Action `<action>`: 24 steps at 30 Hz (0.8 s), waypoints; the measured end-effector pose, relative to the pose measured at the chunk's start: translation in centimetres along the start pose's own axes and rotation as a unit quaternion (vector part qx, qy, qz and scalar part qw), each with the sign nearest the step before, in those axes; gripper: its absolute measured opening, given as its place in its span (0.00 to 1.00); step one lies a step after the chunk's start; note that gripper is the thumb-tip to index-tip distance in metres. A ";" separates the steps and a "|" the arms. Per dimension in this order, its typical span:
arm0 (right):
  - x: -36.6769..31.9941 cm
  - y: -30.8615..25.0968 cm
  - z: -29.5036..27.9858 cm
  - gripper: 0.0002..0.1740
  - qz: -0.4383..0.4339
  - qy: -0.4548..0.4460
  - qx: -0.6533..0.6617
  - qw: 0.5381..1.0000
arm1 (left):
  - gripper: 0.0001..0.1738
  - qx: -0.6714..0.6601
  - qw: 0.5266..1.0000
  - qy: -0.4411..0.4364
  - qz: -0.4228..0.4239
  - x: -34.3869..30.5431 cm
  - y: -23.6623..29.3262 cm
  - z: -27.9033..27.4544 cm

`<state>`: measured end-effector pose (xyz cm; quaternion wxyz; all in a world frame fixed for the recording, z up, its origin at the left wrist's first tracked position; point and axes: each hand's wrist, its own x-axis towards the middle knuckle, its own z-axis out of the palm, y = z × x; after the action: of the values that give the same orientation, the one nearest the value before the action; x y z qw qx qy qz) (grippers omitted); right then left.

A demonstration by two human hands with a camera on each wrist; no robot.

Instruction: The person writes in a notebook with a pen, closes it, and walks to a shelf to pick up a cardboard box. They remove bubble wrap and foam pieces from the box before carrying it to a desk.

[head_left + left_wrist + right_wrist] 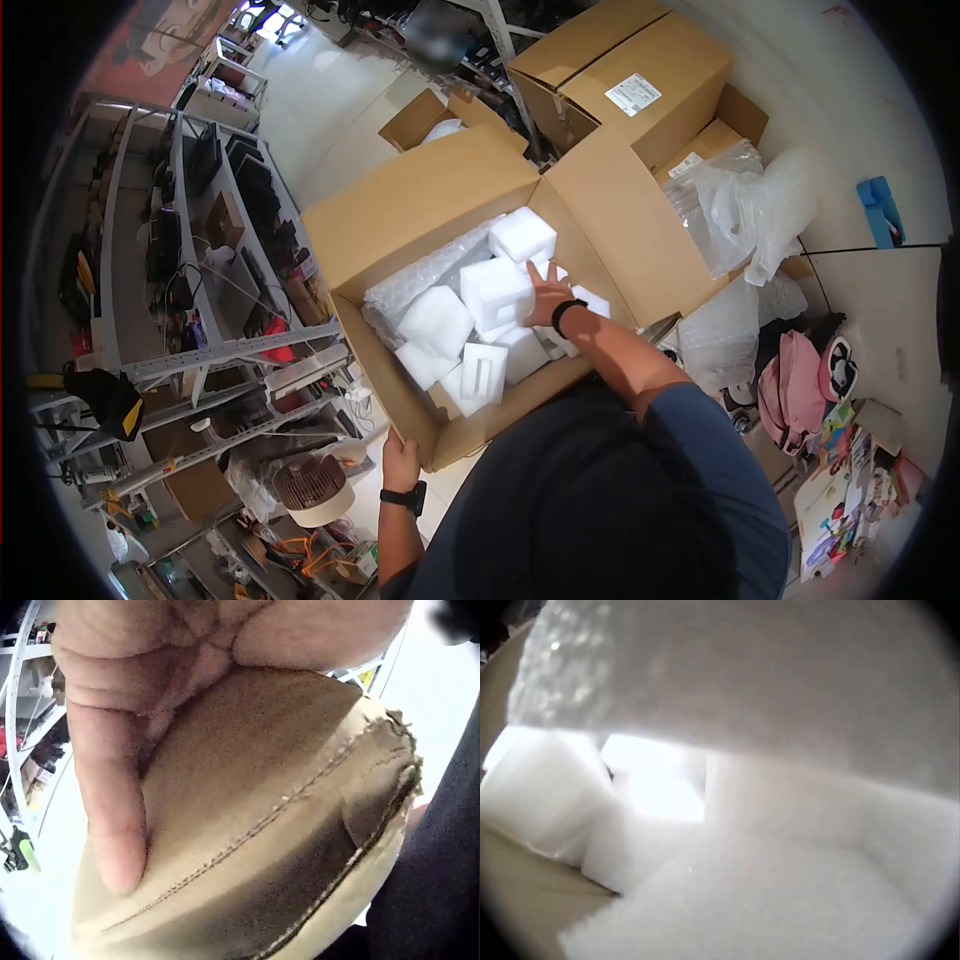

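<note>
A large open cardboard box (430, 235) holds several white foam blocks (432, 322), some with slots cut in them, and a strip of bubble wrap (395, 290) along its far left wall. My left hand (401, 462) grips the box's near left corner; in the left wrist view its thumb (116, 825) lies along the creased cardboard (247, 772). Inside the box, my right hand (548, 298) spreads its fingers against the right side of a foam block (492, 290). Close-up white foam (765, 885) fills the right wrist view, where that hand is hidden.
A closed carton (650, 75) and clear plastic wrap (750, 205) stand beyond the box at the right. Metal shelving (190, 370) full of goods runs along the left, with a round fan-like device (313, 490) nearby. A pink bag (795, 385) lies at the right.
</note>
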<state>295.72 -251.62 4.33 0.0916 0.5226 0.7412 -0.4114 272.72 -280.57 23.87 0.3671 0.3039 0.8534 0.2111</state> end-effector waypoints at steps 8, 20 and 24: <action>2.1 -3.2 6.5 0.53 0.105 -0.112 -0.146 0.977 | 0.26 -0.006 0.999 0.021 -0.027 -3.3 -5.4 -1.9; 0.6 -1.6 12.6 0.42 -0.116 -0.158 -0.109 0.975 | 0.23 -0.120 0.983 0.013 -0.135 -5.1 -16.3 -0.5; -1.5 -0.1 7.5 0.29 -0.175 -0.042 0.077 0.981 | 0.22 -0.134 0.987 -0.005 -0.092 -4.0 -15.6 0.0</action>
<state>294.03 -257.95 0.40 0.0089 0.3728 0.7828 -0.4982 269.18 -294.61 16.73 0.4261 0.1736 0.8401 0.2873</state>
